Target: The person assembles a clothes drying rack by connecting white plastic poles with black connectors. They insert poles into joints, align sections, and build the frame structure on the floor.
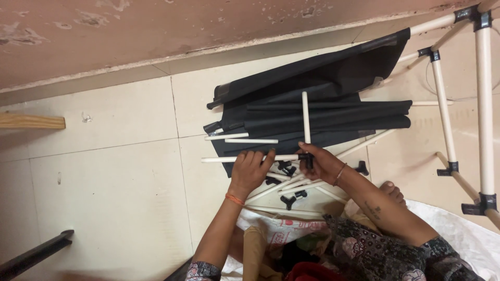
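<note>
A person sits on the tiled floor (pixel 120 198). The left hand (pixel 251 169) curls its fingers closed around a white rod (pixel 234 159) lying level. At the rod's right end, the right hand (pixel 320 162) pinches a black connector (pixel 307 157), from which another white rod (pixel 306 117) rises. Folded black fabric (pixel 323 104) lies beyond the fingers; loose rods and connectors (pixel 289 183) lie beneath them. Joining well probably means keeping the rod straight and pushing squarely.
</note>
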